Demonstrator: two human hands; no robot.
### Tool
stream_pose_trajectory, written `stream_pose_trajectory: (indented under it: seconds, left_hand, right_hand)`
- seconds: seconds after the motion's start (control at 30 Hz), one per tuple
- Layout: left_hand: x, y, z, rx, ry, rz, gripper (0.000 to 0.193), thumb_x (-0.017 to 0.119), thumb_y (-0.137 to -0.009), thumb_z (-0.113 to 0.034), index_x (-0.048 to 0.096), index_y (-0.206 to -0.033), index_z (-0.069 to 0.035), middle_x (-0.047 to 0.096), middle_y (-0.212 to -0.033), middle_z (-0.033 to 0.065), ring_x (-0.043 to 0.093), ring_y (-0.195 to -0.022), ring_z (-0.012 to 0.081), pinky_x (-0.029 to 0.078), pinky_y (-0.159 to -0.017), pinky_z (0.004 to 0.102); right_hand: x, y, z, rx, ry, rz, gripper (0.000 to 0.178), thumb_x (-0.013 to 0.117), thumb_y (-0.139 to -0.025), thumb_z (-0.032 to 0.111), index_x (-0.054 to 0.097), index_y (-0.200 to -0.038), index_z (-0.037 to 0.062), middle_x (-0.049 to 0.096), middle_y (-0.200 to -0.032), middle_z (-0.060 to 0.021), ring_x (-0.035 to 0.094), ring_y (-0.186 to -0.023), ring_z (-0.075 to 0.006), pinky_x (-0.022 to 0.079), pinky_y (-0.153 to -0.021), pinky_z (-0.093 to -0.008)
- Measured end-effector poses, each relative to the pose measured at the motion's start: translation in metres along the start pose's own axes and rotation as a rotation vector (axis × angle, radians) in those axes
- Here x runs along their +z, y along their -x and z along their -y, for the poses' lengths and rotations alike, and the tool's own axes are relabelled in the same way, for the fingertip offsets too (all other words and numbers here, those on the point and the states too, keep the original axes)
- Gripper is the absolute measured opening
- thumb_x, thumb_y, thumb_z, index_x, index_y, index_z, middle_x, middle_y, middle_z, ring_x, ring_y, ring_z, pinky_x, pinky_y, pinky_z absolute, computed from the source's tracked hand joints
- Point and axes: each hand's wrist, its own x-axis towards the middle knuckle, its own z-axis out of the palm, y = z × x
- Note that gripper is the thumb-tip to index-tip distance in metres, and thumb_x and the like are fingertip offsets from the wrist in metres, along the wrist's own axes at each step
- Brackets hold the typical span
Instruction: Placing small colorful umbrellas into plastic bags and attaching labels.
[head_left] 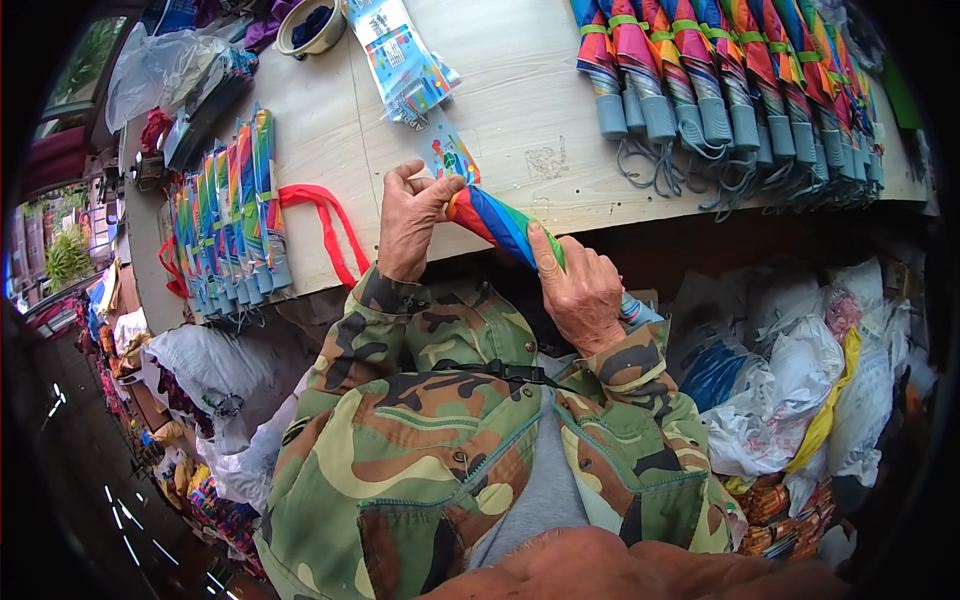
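A folded rainbow umbrella (495, 228) slants in front of my chest, over the table's near edge. My left hand (415, 215) pinches its far-left tip between thumb and fingers. My right hand (583, 290) is wrapped round the lower part, index finger stretched along the cloth; the handle end is mostly hidden under this hand. Just beyond the tip lies a blue printed card (447, 150), and I cannot tell whether my left fingers touch it. It lines up with a stack of printed blue packaging sleeves (395, 55) farther back.
Several folded umbrellas with grey-blue handles (712, 120) lie in a row at the back right. More umbrellas (225, 225) stand packed at the left, beside a red strap (328, 225). A bowl (310, 28) sits at the back. White plastic bags (775, 390) fill the space below right.
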Motion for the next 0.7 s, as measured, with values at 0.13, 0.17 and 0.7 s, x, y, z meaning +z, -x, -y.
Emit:
stream_pose_trajectory:
  seconds: [0.13,0.17,0.7]
  left_hand:
    - [0.005,0.001,0.001,-0.115,0.352,0.115,0.057,0.077,-0.103,-0.024,0.049,-0.143,0.003,0.070,-0.118,0.0117,0.072,-0.104,0.0208,0.060,-0.089,0.0350]
    - [0.005,0.000,0.003,-0.142,0.471,0.219,0.057,0.075,-0.104,-0.028,0.049,-0.144,0.003,0.070,-0.119,0.0132,0.072,-0.108,0.0257,0.060,-0.096,0.0404]
    - [0.039,0.010,0.028,-0.035,1.022,0.778,0.054,0.073,-0.102,-0.038,0.055,-0.144,-0.009,0.070,-0.127,0.0136,0.069,-0.120,0.0336,0.053,-0.113,0.0552]
  right_hand:
    - [-0.003,-0.001,0.005,0.027,-0.048,-0.031,0.070,0.073,-0.089,0.008,0.059,-0.158,0.0118,0.060,-0.094,-0.0057,0.055,-0.069,-0.0200,0.041,-0.058,-0.0369]
    - [-0.005,-0.001,0.006,0.027,-0.051,-0.035,0.070,0.073,-0.089,0.008,0.059,-0.158,0.0118,0.060,-0.094,-0.0057,0.055,-0.069,-0.0200,0.041,-0.058,-0.0369]
    - [-0.017,-0.027,-0.021,0.906,-1.914,0.653,0.032,0.084,-0.089,0.017,0.078,-0.115,-0.0016,0.080,-0.095,-0.0074,0.071,-0.083,-0.0106,0.057,-0.079,-0.0266]
